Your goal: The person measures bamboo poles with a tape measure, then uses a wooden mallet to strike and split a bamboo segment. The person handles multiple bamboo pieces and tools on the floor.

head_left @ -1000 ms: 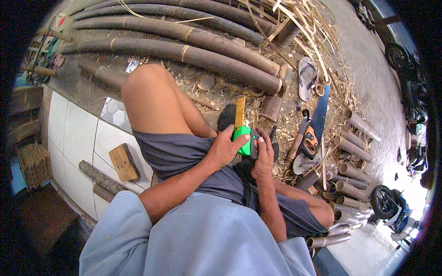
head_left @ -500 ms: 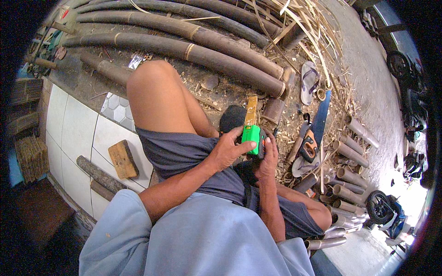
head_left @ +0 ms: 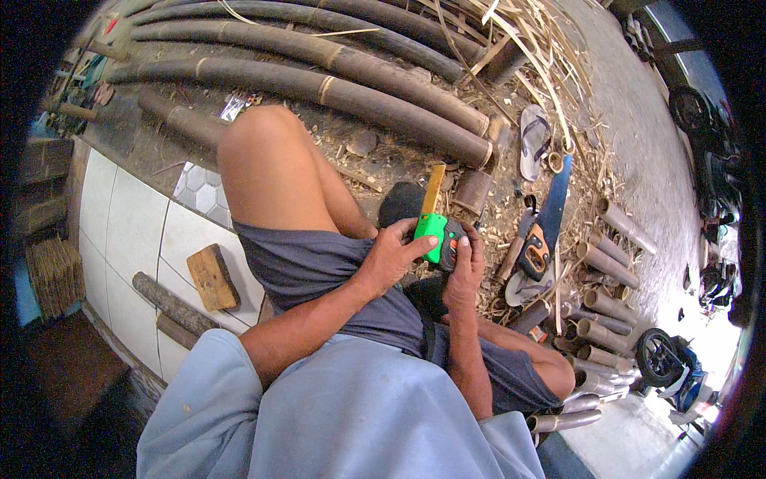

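Note:
Between my hands is a green and black tape measure (head_left: 432, 231), with a short length of its yellow blade (head_left: 434, 188) sticking out away from me. My left hand (head_left: 394, 254) grips the green side, thumb lying across it. On the black side, my right hand (head_left: 464, 267) is wrapped round the case with its fingers bent over the top. A short bamboo piece (head_left: 472, 192) lies just beyond the tape measure. To the right, a handsaw (head_left: 552, 209) with an orange and black handle rests among shavings beside a pair of flip-flops (head_left: 535, 144).
Long dark bamboo poles (head_left: 319, 88) lie across the ground ahead. Split strips (head_left: 550, 48) are heaped at the far right. Cut bamboo tubes (head_left: 602, 267) line my right side. A wooden block (head_left: 212, 277) sits on white tiles (head_left: 136, 215) at my left. Motorbikes (head_left: 666, 363) stand further right.
The tape measure has turned slightly in my hands, so more of its black side shows. Both hands keep hold of it.

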Demonstrator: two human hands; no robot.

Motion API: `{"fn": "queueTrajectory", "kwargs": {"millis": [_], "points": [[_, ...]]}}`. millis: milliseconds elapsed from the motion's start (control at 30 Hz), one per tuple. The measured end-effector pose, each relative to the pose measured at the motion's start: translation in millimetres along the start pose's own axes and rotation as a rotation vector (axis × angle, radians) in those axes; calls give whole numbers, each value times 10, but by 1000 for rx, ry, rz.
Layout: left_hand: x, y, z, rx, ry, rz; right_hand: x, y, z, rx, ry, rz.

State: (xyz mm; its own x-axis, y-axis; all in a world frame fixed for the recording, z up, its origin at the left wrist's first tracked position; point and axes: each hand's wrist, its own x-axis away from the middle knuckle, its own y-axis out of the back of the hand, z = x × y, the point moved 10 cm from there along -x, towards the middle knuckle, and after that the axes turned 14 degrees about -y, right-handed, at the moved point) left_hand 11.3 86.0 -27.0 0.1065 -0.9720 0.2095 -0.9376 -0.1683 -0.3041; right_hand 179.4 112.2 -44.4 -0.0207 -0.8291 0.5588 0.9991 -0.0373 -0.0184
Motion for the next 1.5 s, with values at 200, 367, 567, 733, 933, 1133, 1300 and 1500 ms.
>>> {"fn": "queueTrajectory", "kwargs": {"millis": [200,367,567,733,933,1133,1300,1500], "points": [[17,108,144,26,103,-97,161,-105,186,189,73,-59],[-12,152,147,5,88,-124,65,-66,17,-21,-53,-8],[-2,99,239,121,149,-108,-13,-36,-116,-18,-122,102],[-10,133,285,43,140,-79,-3,-40,-126,43,-158,161],[18,180,427,25,211,-83,20,39,-143,-19,-233,100],[19,243,491,148,239,-185,287,281,576,378,171,-166],[39,166,469,289,286,-168,706,-84,1011,770,598,108],[44,132,408,295,274,-145,974,-320,986,890,773,343]]}}
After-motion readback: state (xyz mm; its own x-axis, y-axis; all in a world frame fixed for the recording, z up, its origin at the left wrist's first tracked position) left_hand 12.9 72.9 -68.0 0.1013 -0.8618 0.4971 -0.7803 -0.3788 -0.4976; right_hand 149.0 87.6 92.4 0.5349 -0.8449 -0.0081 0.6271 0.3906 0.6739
